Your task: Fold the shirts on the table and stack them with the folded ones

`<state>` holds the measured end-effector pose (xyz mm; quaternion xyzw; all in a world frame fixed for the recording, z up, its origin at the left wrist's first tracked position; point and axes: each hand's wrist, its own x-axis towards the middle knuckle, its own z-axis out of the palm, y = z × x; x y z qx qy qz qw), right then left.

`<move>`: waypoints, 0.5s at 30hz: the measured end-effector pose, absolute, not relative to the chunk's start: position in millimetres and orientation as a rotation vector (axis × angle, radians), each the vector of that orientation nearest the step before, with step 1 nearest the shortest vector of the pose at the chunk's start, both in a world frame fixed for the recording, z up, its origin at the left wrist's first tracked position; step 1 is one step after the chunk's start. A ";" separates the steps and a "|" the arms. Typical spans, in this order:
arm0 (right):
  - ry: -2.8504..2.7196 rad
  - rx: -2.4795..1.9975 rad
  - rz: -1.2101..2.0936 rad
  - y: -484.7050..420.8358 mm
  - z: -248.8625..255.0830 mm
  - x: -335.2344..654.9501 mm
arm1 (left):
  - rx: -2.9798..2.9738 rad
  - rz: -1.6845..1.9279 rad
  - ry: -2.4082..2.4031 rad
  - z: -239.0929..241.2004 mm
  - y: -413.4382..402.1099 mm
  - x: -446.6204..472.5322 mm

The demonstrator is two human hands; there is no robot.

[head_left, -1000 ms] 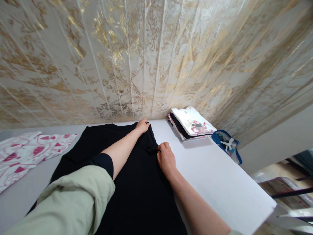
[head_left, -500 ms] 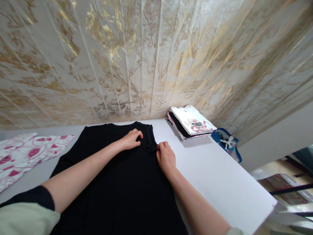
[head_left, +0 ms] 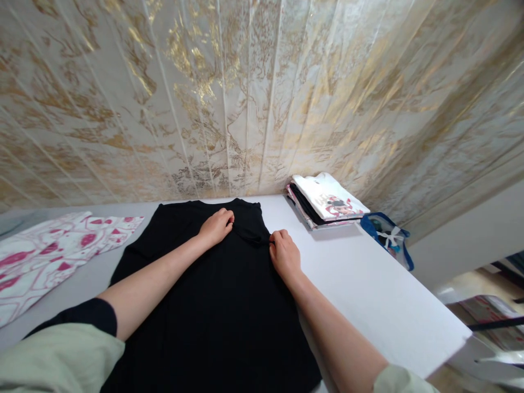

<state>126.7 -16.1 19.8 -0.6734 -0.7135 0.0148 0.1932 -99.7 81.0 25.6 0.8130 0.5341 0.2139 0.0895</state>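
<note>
A black garment [head_left: 213,305] lies spread flat on the white table [head_left: 368,295], its far end near the wall. My left hand [head_left: 216,225] rests on its upper middle with fingers curled, pinching a fold of the black cloth. At the garment's right edge my right hand [head_left: 283,254] also pinches the fabric. A raised crease of cloth runs between the two hands.
A stack of folded shirts [head_left: 327,201], white on top, sits at the back right by the wall. Beside the stack lies a blue-trimmed clear bag [head_left: 388,236]. A pink and white patterned cloth [head_left: 53,254] lies at the left. The table's right edge drops off to the floor.
My left hand has drawn back from the garment's far corner to its upper middle, taking a fold of cloth. The right hand stays at the right edge. The view shifted a little.
</note>
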 end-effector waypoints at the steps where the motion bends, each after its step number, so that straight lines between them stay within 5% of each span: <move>1: -2.004 -1.889 0.038 -15.9 19.6 126.6 | 2.436 0.581 1.645 26.1 77.7 -100.0; 8: -2.037 -1.864 0.009 -17.5 16.9 126.0 | 2.564 0.711 1.348 25.8 51.8 -58.1; 15: -1.974 -1.911 0.058 -15.0 18.6 132.3 | 2.594 0.474 1.231 24.7 12.4 -35.4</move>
